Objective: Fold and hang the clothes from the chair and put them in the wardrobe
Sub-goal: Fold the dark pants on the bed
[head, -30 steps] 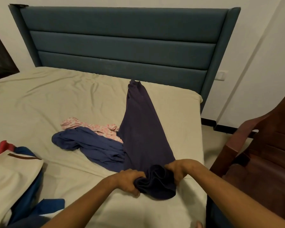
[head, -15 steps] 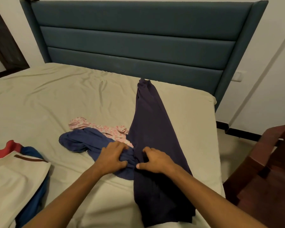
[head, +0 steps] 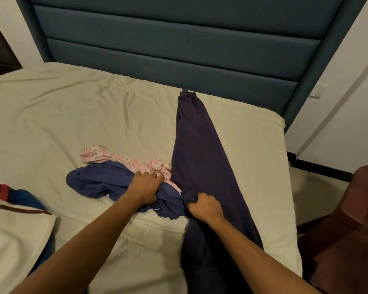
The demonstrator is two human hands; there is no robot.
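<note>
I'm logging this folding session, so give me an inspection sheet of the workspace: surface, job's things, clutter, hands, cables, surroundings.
Surface: bed with a wrinkled cream sheet.
Job's things: long dark purple garment laid out lengthwise toward the headboard; crumpled blue garment to its left; pink patterned garment partly under the blue one.
Clutter: cream cloth with a brown strip over red and blue fabric at the left edge.
Hands: left hand rests on the blue garment, fingertips at the pink one; right hand grips a bunched edge of the purple garment.
Cables: nothing seen.
Surroundings: teal padded headboard, white wall with a switch plate, brown chair on the right.
</note>
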